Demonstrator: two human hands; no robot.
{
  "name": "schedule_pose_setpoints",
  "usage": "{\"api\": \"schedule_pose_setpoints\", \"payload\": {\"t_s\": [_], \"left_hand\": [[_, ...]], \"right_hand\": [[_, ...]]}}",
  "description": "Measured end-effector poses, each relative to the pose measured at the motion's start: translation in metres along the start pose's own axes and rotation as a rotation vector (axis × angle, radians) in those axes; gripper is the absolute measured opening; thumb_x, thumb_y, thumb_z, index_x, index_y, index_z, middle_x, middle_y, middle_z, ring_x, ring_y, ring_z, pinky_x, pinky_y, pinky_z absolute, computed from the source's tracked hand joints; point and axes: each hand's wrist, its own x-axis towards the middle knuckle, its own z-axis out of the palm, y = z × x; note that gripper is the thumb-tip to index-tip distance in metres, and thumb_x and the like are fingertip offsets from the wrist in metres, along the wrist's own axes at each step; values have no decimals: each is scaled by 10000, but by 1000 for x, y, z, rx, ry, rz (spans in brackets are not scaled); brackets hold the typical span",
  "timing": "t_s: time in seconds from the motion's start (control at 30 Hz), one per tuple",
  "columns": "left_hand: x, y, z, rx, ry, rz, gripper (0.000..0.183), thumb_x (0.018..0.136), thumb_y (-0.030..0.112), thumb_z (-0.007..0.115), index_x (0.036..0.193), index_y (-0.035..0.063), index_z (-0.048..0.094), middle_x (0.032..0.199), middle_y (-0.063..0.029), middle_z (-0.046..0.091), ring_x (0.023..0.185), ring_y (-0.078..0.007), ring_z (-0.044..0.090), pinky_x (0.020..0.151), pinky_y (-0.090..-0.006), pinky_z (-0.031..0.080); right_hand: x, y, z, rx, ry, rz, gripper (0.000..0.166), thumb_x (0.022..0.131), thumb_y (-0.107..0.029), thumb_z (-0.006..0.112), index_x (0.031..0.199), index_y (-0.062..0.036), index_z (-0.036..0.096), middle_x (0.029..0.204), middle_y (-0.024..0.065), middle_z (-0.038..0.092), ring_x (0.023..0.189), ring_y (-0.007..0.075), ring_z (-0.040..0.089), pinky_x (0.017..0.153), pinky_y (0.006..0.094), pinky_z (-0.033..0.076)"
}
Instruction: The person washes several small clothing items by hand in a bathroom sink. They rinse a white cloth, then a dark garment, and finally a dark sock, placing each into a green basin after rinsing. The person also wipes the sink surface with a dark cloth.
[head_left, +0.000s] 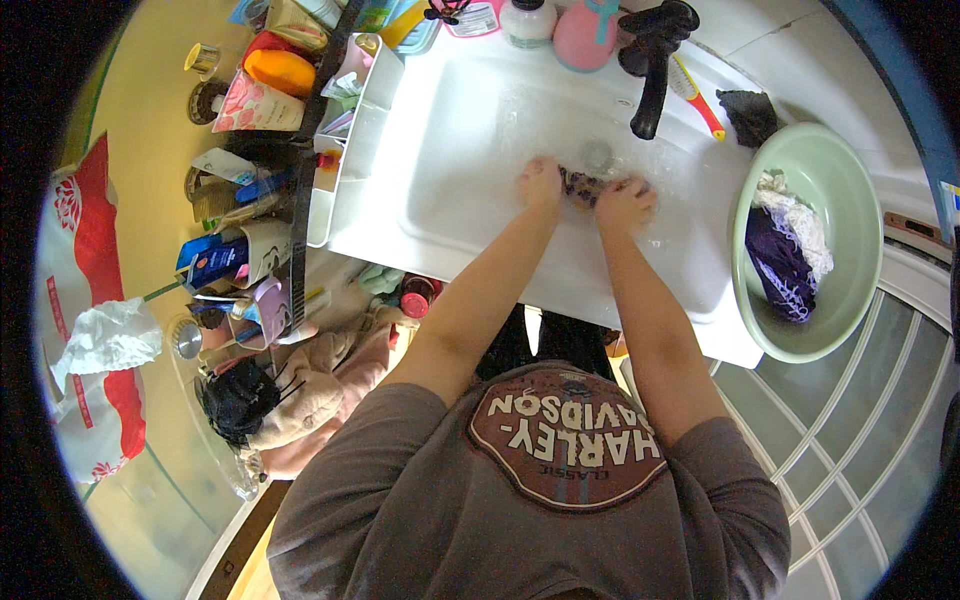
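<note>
Both of my hands are down in a white sink (465, 217), over its lower basin near the drain (598, 155). Stretched between them is a dark patterned piece of cloth (581, 187), wet by its look. My left hand (541, 182) is closed on one end of the cloth. The other end is gripped by my right hand (626, 204), whose fingers are blurred. A black faucet (654, 75) reaches over the basin just beyond my right hand.
A pale green basin (862, 225) at the right holds purple and white cloths (784, 262). A red-and-yellow hairbrush (701, 101) and a dark cloth (748, 118) lie by the faucet. Bottles, including a pink one (585, 37), line the back rim. A white organizer (375, 97) flanks the left side.
</note>
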Motion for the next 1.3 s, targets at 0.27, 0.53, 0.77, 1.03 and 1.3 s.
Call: {"api": "schedule_pose_setpoints", "payload": {"t_s": [0.27, 0.53, 0.77, 1.03, 1.3], "left_hand": [[56, -44, 4, -521, -699, -411, 224, 934, 202, 442, 1088, 54, 507, 994, -123, 592, 909, -274, 588, 799, -398, 503], [-24, -17, 9, -475, -394, -100, 281, 955, 81, 403, 1214, 65, 511, 1100, -97, 585, 936, -249, 586, 840, -379, 497], [-2, -12, 9, -537, -574, -388, 214, 951, 174, 487, 1073, 18, 569, 1032, -110, 611, 899, -288, 590, 789, -419, 516], [28, -26, 2, -719, -758, -393, 244, 964, 203, 447, 1079, 4, 529, 1080, -176, 598, 991, -273, 590, 883, -393, 504], [-18, -18, 2, -363, -496, -135, 308, 924, 98, 515, 1220, 17, 497, 1230, -164, 527, 1105, -276, 527, 950, -372, 456]], "right_hand": [[-50, -55, -71, 695, -427, -261, 331, 877, -385, 566, 878, -68, 660, 881, 232, 649, 833, 408, 629, 705, 498, 502], [32, 2, -16, 128, -206, -350, 317, 883, -394, 547, 1013, -125, 653, 1052, 181, 621, 979, 376, 584, 778, 463, 475], [4, -11, 29, 262, -247, 115, 336, 877, -331, 568, 1095, -77, 542, 1071, 199, 583, 1046, 368, 542, 822, 491, 446], [-38, -64, -111, 482, -486, -257, 303, 890, -362, 530, 823, -87, 638, 809, 184, 658, 726, 393, 634, 667, 502, 496], [37, 2, -29, 50, -206, -376, 317, 876, -441, 542, 975, -165, 664, 1140, 169, 585, 1009, 365, 572, 806, 529, 447]]}}
